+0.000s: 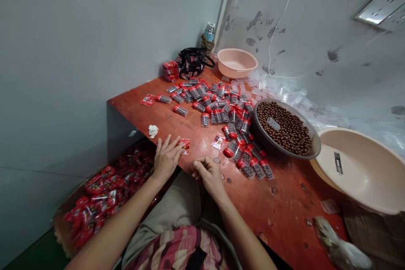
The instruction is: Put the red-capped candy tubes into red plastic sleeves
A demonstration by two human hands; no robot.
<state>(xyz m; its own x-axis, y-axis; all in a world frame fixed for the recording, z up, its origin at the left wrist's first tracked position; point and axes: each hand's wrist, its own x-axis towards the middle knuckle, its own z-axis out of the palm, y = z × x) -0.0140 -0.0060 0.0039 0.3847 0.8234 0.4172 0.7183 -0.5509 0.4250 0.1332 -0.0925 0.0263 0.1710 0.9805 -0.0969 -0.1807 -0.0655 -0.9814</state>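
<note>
In the head view, the left hand (167,158) lies palm down at the near edge of the table (139,107), fingers stretched out and slightly spread, their tips touching a red packet (185,146) that sits flat at that edge, partly covered by them. The right hand (209,173) is just beside it, to the right, at the same edge, thumb and forefinger pressed together; at this size I cannot tell whether they pinch anything thin.

Beyond the right hand lies a clear packet (219,141) with red print, and past the left hand a crumpled white scrap (153,130). Red-capped jars (205,120) filled with dark balls spread over the middle of the table, most lying on their sides. To their right stands a grey bowl (316,145) of brown balls (284,128), with a small clear jar (273,124) lying on top of them. A large beige basin (373,177) is next to the bowl, and a pink basin (237,65) stands at the back near a flowered bag (190,62). Below the table's left side, a box (63,228) is heaped with red packs (104,194).
</note>
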